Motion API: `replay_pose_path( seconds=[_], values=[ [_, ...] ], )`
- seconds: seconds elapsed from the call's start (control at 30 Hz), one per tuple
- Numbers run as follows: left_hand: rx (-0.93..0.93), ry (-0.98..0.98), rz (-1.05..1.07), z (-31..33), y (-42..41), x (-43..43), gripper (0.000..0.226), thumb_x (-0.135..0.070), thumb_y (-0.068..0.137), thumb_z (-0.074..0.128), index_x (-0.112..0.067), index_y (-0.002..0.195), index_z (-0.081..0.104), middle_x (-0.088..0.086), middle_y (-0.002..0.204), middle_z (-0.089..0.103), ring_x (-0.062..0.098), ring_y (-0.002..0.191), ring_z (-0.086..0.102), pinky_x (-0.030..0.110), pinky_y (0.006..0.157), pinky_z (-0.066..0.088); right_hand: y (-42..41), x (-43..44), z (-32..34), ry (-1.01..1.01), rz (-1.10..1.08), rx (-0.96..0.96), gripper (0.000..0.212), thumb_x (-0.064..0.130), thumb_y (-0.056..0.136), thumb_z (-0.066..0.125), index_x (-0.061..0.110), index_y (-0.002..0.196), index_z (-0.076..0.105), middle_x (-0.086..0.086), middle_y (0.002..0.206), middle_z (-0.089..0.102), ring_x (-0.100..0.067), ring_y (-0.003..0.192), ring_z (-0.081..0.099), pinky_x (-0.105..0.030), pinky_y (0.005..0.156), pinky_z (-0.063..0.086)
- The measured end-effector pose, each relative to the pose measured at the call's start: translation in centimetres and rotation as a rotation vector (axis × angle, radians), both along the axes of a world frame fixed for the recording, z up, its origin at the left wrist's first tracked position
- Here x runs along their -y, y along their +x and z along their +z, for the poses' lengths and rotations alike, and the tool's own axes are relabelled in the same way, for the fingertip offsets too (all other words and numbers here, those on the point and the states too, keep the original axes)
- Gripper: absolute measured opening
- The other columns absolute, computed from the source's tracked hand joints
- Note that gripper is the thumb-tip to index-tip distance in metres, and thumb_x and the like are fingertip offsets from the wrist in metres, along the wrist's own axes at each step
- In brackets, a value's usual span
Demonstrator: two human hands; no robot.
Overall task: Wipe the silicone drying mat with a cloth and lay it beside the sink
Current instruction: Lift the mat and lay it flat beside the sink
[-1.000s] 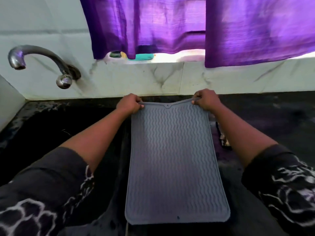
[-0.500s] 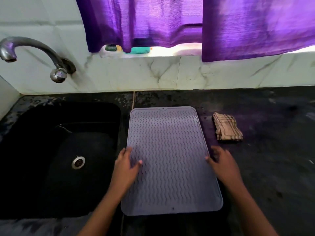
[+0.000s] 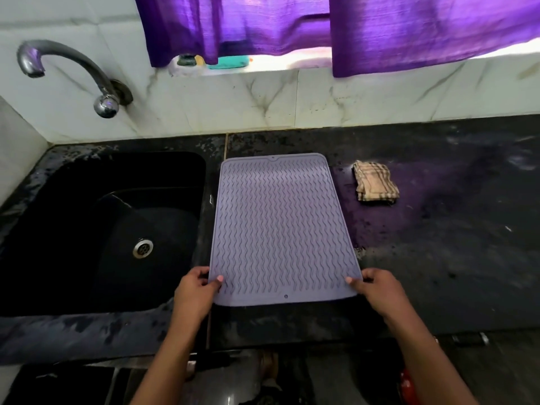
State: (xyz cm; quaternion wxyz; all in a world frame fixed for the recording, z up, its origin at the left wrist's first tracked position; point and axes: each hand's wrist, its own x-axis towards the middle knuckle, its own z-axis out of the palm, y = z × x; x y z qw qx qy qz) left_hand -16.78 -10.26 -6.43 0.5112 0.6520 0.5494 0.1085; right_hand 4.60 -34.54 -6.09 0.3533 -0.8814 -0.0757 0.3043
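Note:
A grey-lilac silicone drying mat (image 3: 280, 226) with wavy ridges lies flat on the black counter, just right of the black sink (image 3: 96, 226). My left hand (image 3: 197, 292) pinches the mat's near left corner, thumb on top. My right hand (image 3: 377, 290) pinches its near right corner the same way. A folded beige checked cloth (image 3: 375, 182) rests on the counter to the right of the mat's far end, apart from both hands.
A curved metal tap (image 3: 73, 74) juts from the tiled wall above the sink's back left. Purple curtains (image 3: 321, 27) hang over the window sill, where a teal object (image 3: 229, 62) sits. Dark counter (image 3: 453, 229) stretches right of the mat.
My hands left the mat's far corners, slid down its sides, and now grip its near corners. The mat lies flat beside the sink, and the view has pulled back.

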Motion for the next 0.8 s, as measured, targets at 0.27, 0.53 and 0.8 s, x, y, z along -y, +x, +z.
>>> replay_pose_path(
  seconds=[0.27, 0.53, 0.8],
  values=[
    [0.07, 0.015, 0.033, -1.1, -1.5, 0.8, 0.014, -0.021, 0.081, 0.072, -0.009, 0.075, 0.067, 0.002, 0.066, 0.072, 0.011, 0.056, 0.067, 0.026, 0.055, 0.049, -0.1, 1.5, -0.3, 0.168, -0.039, -0.007, 0.017, 0.025, 0.084, 0.066, 0.012, 0.073, 0.063, -0.001, 0.062, 0.06, -0.015, 0.056, 0.053, -0.028, 0.055, 0.043],
    [-0.123, 0.018, -0.081, 0.3, -1.8, 1.9, 0.024, -0.024, 0.081, 0.072, -0.007, 0.069, 0.061, 0.003, 0.055, 0.067, 0.017, 0.049, 0.062, 0.029, 0.057, 0.05, -0.3, 2.5, 0.3, 0.001, 0.056, 0.018, 0.022, 0.026, 0.085, 0.065, 0.008, 0.075, 0.06, -0.006, 0.069, 0.063, -0.017, 0.06, 0.057, -0.03, 0.059, 0.046],
    [-0.659, 0.653, -0.508, 4.3, 4.8, -1.5, 0.075, -0.073, 0.074, 0.053, -0.021, 0.128, 0.044, 0.005, 0.125, 0.055, 0.026, 0.115, 0.052, 0.042, 0.088, 0.045, 1.7, -5.0, 4.4, -0.37, 0.307, 0.686, 0.067, 0.059, 0.082, 0.052, 0.013, 0.129, 0.04, -0.012, 0.122, 0.048, -0.028, 0.111, 0.047, -0.039, 0.082, 0.044]
  ],
)
